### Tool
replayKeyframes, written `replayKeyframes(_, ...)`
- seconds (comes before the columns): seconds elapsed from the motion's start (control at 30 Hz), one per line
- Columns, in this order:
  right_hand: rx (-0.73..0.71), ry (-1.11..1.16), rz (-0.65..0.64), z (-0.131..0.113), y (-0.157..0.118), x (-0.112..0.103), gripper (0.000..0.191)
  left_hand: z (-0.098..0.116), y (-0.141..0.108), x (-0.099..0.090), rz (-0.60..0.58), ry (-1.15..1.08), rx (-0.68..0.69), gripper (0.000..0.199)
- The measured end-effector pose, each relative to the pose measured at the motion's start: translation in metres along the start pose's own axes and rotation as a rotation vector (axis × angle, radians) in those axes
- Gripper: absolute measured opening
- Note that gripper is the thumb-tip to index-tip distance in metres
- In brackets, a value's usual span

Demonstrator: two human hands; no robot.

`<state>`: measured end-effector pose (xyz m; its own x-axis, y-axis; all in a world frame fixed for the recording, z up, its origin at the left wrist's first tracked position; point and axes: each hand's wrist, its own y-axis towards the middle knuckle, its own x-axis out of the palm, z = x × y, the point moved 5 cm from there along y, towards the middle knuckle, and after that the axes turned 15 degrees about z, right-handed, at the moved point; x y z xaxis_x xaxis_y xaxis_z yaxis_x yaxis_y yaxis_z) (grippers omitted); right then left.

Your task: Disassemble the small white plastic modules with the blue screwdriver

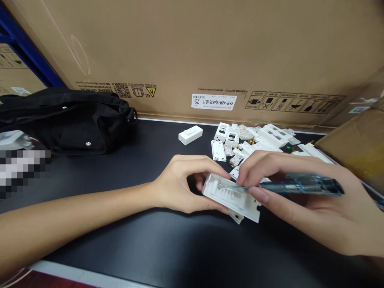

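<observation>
My left hand (187,184) grips a white plastic housing (252,210) by its left end, thumb and fingers on opposite edges. The housing is tilted, with its ribbed inner side facing up. In my right hand (306,204) is a slim screwdriver (279,186) with a see-through blue handle, a spring visible inside it. Its thin shaft reaches over the housing's recess; whether the tip touches anything is too small to tell. A small white piece with a dark hole (237,216) shows beneath the housing, mostly hidden by it.
Several white plastic parts (274,136) and small metal bits lie in a pile behind my right hand. Apart from them sits a closed white case (191,135). A black bag (81,120) rests at the left of the dark table (144,244). Large cardboard boxes (180,48) wall the back.
</observation>
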<state>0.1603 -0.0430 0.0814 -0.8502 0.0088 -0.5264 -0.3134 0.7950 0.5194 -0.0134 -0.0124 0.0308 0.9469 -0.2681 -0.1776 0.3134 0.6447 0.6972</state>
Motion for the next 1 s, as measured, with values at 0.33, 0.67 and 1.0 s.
replayKeyframes(0.33,-0.008,-0.017,-0.011,0.0012,0.0002,0.0007,0.013,0.0001,0.0002,-0.0003,0.009,-0.006,-0.002,0.049)
replayKeyframes(0.67,-0.008,-0.039,-0.059,-0.0055,0.0022,0.0032,0.003,-0.0002,0.0003,0.0005,-0.008,-0.006,-0.016,0.047)
replayKeyframes(1.0,0.008,-0.038,-0.007,-0.0045,0.0032,0.0040,0.002,-0.0004,0.0010,0.0006,-0.001,0.016,0.006,0.043)
